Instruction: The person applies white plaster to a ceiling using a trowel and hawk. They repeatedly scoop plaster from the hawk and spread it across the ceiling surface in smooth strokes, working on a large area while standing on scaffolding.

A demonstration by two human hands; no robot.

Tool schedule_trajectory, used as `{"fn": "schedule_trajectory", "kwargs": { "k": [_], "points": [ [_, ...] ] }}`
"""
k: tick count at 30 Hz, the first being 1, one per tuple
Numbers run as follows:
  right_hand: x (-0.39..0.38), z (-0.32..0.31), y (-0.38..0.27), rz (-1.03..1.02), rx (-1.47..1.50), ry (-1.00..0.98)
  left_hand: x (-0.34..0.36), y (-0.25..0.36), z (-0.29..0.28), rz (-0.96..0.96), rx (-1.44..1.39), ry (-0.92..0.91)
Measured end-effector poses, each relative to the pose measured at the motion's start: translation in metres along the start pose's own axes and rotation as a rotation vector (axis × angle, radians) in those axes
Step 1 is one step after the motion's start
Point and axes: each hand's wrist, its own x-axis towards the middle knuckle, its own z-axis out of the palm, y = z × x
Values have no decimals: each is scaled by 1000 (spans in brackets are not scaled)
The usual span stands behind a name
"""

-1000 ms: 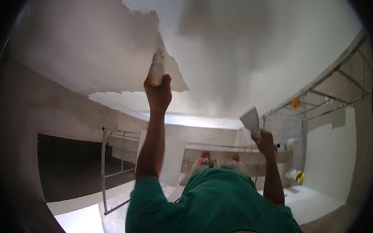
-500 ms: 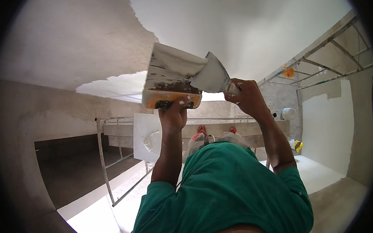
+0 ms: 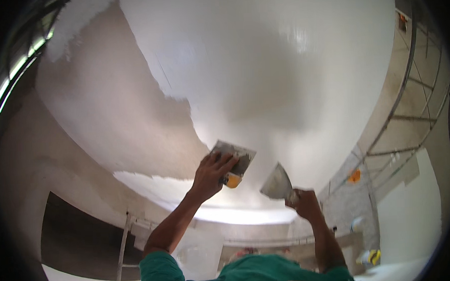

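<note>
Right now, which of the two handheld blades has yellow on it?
The broad blade in the left hand: yellow shows at its handle, whereas the flared scraper in the right hand shows none.

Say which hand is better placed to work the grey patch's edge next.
Probably the left: the left hand holds the wide blade close to the edge of the grey patch. The right hand holds the putty knife farther from it, to the right.
</note>
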Motion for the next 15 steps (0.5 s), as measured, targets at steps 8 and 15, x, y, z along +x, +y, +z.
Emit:
{"fn": "schedule_trajectory", "kwargs": {
  "k": [8, 15],
  "points": [
    [-78, 52, 90, 135, 45, 60, 277, -38, -218, 169, 700, 853],
    [-131, 40, 112, 359, 143, 143, 372, -2, -324, -53, 703, 827]
  ]
}}
